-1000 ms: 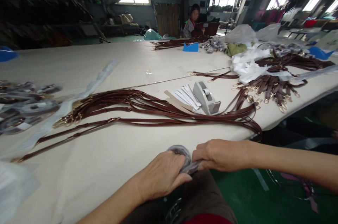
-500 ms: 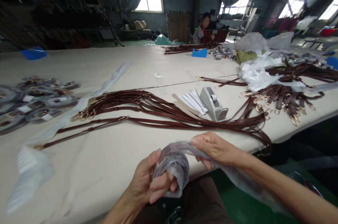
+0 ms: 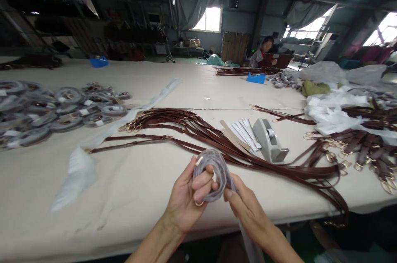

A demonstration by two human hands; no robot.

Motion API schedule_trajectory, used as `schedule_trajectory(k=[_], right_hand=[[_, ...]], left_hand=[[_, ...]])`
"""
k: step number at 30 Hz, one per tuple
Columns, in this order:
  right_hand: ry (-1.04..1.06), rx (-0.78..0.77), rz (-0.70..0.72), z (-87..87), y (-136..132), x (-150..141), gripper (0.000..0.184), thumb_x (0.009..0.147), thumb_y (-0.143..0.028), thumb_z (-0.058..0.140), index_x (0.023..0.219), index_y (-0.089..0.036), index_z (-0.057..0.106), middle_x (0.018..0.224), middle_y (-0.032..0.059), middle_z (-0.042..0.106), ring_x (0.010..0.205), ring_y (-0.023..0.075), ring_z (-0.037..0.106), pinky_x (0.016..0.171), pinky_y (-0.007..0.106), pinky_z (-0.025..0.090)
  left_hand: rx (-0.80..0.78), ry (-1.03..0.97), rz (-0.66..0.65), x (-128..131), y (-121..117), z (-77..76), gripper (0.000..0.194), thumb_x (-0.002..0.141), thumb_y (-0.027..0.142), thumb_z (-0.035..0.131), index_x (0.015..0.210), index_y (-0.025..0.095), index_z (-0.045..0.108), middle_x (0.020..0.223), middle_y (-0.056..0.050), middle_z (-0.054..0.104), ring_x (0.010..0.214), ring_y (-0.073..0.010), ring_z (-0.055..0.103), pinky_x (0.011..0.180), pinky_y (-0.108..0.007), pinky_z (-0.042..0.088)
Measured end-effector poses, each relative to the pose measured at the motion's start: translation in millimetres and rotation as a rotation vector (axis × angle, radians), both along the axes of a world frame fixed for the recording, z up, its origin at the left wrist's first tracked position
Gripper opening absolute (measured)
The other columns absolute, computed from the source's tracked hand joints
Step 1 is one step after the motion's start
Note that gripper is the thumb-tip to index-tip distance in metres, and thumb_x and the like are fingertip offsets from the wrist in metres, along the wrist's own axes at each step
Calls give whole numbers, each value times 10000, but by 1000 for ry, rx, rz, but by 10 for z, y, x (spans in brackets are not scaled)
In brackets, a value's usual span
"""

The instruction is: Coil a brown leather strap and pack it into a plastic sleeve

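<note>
Gripped in the left hand [image 3: 186, 201], with fingers through its middle, a grey, hazy, layered coil [image 3: 221, 168] is held above the near part of the table [image 3: 139, 201]. Its loose tail [image 3: 247, 238] is pinched by the right hand [image 3: 249, 211]. Winding seems well advanced, but the tail is left unwound. Similar coils [image 3: 70, 96] are heaped leftward; brown straps [image 3: 214, 141] are laid out uncoiled.

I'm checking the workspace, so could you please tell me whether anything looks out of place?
The long brown straps: their right-hand loops seem to droop over the front edge of the table, while the rest lies on top. Crumpled white wrapping sits untidily by other straps at right.
</note>
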State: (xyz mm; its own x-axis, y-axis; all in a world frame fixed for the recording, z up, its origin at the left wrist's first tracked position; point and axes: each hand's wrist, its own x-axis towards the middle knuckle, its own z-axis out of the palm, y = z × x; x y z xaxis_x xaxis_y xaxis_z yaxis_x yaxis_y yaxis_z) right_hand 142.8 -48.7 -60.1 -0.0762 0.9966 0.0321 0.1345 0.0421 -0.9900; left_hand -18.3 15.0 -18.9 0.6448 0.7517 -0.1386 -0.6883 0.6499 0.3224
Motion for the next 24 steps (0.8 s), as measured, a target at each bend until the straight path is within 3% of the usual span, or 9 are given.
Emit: schedule_trajectory(k=[3, 5, 7, 9, 11, 14, 20, 22, 24], right_hand=[[276, -175, 21, -124, 72, -135, 262, 948, -420, 486, 827, -190, 511, 559, -70, 402, 479, 82, 347, 487, 217, 303], [470, -266, 49, -217, 120, -238, 294, 912, -447, 540, 807, -173, 519, 576, -51, 484, 446, 70, 385, 461, 206, 317], [590, -336, 77, -289, 156, -323, 318, 866, -468, 603, 889, -155, 556, 684, -3, 595, 475, 80, 479, 479, 207, 393], [656, -399, 102, -337, 183, -373, 392, 821, -489, 656, 981, -141, 571, 729, 20, 632, 494, 96, 537, 488, 218, 449], [668, -435, 119, -374, 209, -384, 458, 784, -536, 683, 960, -124, 586, 680, 15, 619, 472, 104, 545, 466, 223, 464], [640, -478, 124, -429, 256, -327, 495, 715, -593, 722, 783, -122, 583, 602, -5, 581, 399, 87, 498, 390, 207, 427], [508, -532, 79, -536, 335, -108, 443, 610, -517, 765, 690, -125, 576, 580, -2, 607, 335, 65, 437, 328, 201, 372], [464, -542, 80, -555, 349, -52, 416, 594, -488, 758, 680, -133, 559, 582, 1, 609, 334, 66, 425, 326, 207, 355], [419, -545, 76, -570, 363, -3, 398, 602, -480, 734, 697, -151, 531, 592, 0, 613, 341, 66, 414, 333, 208, 337]], left_hand=[[127, 158, 126, 42, 47, 17, 600, 1071, 355, 241, 951, -39, 677, 548, 54, 400, 430, -54, 431, 837, -240, 549], [256, 279, 189, 58, 71, -8, 499, 1049, 384, 363, 1028, -13, 666, 611, 28, 462, 548, -89, 518, 895, -256, 521], [415, 440, 195, 56, 88, -70, 409, 1001, 410, 487, 1132, 47, 621, 711, -13, 543, 726, -148, 589, 777, -224, 520], [662, 718, 161, 40, 105, -167, 401, 986, 442, 483, 1236, 133, 531, 828, -40, 600, 797, -184, 595, 560, -201, 448], [930, 1020, 127, 21, 127, -287, 338, 997, 447, 413, 1195, 187, 500, 879, -43, 619, 742, -192, 579, 506, -228, 383], [1179, 1281, 111, 11, 173, -470, 193, 971, 377, 437, 918, 202, 499, 794, -26, 579, 704, -212, 538, 667, -313, 418], [1446, 1454, -58, 10, 266, -659, 120, 912, 276, 439, 803, 232, 414, 769, -29, 505, 741, -256, 508, 718, -367, 395], [1526, 1482, -130, -15, 289, -662, 73, 841, 206, 479, 816, 231, 415, 761, -26, 504, 701, -251, 511, 670, -350, 393], [1611, 1495, -184, -41, 308, -660, 192, 712, 139, 542, 826, 231, 418, 746, -16, 499, 664, -244, 511, 623, -329, 380]])
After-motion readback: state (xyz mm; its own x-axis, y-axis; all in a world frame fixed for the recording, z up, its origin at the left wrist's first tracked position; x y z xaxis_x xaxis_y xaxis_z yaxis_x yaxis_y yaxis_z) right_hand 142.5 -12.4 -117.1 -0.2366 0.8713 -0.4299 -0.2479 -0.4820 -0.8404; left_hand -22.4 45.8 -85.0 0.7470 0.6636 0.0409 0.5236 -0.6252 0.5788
